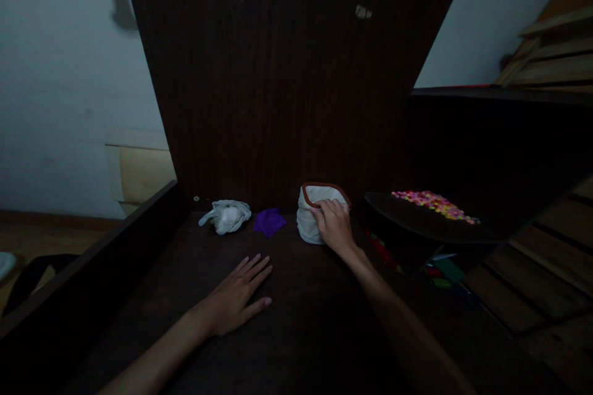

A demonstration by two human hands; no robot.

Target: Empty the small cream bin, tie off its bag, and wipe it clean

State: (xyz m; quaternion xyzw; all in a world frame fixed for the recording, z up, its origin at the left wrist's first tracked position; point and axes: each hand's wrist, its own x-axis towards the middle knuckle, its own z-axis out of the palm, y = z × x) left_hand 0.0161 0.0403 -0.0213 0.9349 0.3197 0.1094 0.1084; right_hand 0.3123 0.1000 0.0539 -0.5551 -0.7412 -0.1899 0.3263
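My left hand [236, 296] lies flat on the dark wooden tabletop [296, 333], fingers stretched out and holding nothing. My right hand [334, 225] reaches forward and grips the side of a small white cloth pouch [308, 216] with a brown-red rim, which stands upright near the back of the table. To the left of the pouch lie a crumpled purple cloth [269, 221] and a bunched white cloth [228, 216], both untouched.
A tall dark wooden panel [287, 74] rises behind the table. A dark raised edge [92, 259] borders the left side. At the right, a dark round tray [417, 216] holds several small colourful pieces [433, 202]. Wooden slats [551, 265] lie further right.
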